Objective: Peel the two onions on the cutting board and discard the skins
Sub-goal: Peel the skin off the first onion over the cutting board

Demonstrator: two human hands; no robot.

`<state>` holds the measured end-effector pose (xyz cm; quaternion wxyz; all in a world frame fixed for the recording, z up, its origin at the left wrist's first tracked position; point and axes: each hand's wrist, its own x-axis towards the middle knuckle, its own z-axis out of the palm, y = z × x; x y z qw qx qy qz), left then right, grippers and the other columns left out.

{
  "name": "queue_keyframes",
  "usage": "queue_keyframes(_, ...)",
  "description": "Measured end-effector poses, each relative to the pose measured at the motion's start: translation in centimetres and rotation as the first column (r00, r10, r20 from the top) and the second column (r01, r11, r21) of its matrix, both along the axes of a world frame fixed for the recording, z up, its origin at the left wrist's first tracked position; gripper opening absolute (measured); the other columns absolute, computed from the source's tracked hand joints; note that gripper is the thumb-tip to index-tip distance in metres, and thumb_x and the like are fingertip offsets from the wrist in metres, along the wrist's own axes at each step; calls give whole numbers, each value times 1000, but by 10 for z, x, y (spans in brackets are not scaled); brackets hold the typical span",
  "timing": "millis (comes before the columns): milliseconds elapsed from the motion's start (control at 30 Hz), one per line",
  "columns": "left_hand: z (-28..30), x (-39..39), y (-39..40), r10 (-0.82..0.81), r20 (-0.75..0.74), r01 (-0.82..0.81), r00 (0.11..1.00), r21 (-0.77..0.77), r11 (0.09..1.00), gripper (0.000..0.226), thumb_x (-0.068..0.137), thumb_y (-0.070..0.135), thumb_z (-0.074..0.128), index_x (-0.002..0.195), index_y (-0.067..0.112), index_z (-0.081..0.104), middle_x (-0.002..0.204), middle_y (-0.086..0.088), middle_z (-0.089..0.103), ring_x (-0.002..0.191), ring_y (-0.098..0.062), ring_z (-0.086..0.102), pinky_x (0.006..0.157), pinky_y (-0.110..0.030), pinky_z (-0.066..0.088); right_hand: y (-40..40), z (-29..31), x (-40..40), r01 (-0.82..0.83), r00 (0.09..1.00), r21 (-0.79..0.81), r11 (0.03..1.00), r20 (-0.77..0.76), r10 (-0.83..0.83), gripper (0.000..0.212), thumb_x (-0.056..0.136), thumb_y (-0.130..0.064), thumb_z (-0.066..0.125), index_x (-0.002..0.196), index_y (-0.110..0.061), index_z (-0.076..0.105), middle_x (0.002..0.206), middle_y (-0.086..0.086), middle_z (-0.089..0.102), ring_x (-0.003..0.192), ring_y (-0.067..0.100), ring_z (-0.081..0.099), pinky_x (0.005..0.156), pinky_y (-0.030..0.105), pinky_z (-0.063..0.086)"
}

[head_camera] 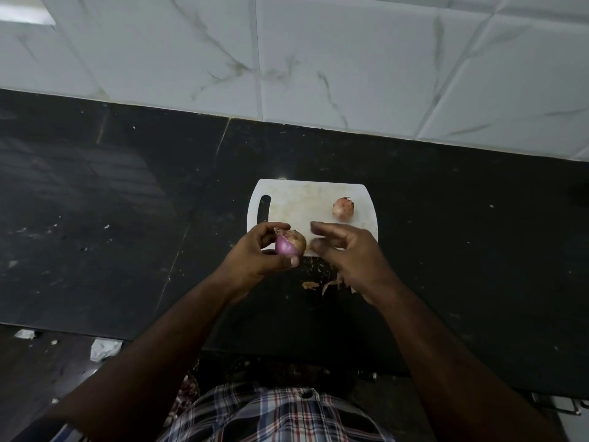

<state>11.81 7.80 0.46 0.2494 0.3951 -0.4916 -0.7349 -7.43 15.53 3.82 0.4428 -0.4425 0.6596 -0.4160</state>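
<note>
My left hand point(259, 250) grips the half-peeled onion point(290, 244) just over the near left corner of the white cutting board point(302, 202); fingers curl over its top and my thumb presses under it, so the bared purple flesh faces me while brown skin clings to the far side. My right hand point(345, 250) hovers just beside that onion, not touching it — fingers loosely bent and spread, holding nothing that I can make out; the fingertips are a little blurred. The second onion point(343, 209) sits on the board towards its far right side, wholly in its papery skin, well apart from both my hands. The board lies on the black countertop point(127, 202), its handle slot on the left; behind it rises the white marbled tile wall point(318, 59). Loose skins point(325, 283) lie on the counter just in front of the board's near edge, partly under my right wrist — a few brown curls and some finer scraps. At the bottom of the view is my checked shirt point(271, 416).
</note>
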Motion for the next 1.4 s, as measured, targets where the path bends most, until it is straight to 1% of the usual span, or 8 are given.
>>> queue_keyframes(100,1,-7,1,-54,41,58,998,-91,994,64,68,0,87,124,10,59,119,-10,71,109,-29,69,94,-44,56,-6,3,10,-83,995,4,997,-48,83,48,82,-35,79,127,-25,67,121,-9,71,107,6,68,92,30,57)
queue_keyframes(367,9,-5,6,-70,-44,67,997,-81,994,66,65,0,80,127,5,60,117,-11,73,107,-27,71,90,-34,57,-14,-5,2,56,989,-99,994,-134,-69,12,88,-10,73,96,-15,79,89,-3,78,85,13,73,86,43,59)
queue_keyframes(533,11,-6,3,-73,-27,69,997,-128,989,60,67,-1,81,123,6,62,116,-13,73,106,-31,70,92,-38,57,-12,1,4,-42,999,-34,999,-25,41,27,88,-30,74,112,-19,75,102,-5,76,96,11,72,87,37,59)
queue_keyframes(700,10,-6,3,-117,13,117,993,-154,981,59,69,-9,80,122,12,64,116,-6,74,106,-25,71,87,-31,57,-12,-3,5,46,996,1,999,81,-46,13,85,-13,77,98,-11,78,86,2,77,78,16,71,75,38,60)
queue_keyframes(800,9,-7,4,-134,0,133,991,-140,981,60,73,-16,74,125,11,62,118,-4,73,108,-21,70,86,-27,56,-13,-2,1,61,998,-24,998,5,-60,6,89,-10,72,88,-14,77,81,1,75,76,18,71,75,40,61)
queue_keyframes(967,5,-5,3,-152,4,151,988,-148,977,60,75,-13,74,127,15,63,122,-6,72,114,-23,68,91,-29,55,-10,-2,4,2,1000,29,1000,-21,-1,32,78,-47,79,95,-20,74,87,-3,75,83,20,72,77,46,62)
queue_keyframes(1167,2,-4,3,-194,39,197,980,-176,964,65,75,-10,76,134,11,60,127,-9,70,117,-26,66,99,-37,53,-11,-10,5,79,993,-51,996,-88,-83,9,86,-22,77,82,-14,76,74,2,73,72,25,70,70,51,60)
queue_keyframes(1400,7,-7,2,-208,49,213,977,-184,960,69,76,-18,71,138,9,55,127,-7,69,117,-22,67,94,-28,54,-8,-4,4,9,999,3,1000,-44,-9,21,85,-36,76,93,-17,75,84,0,74,79,21,72,71,41,62)
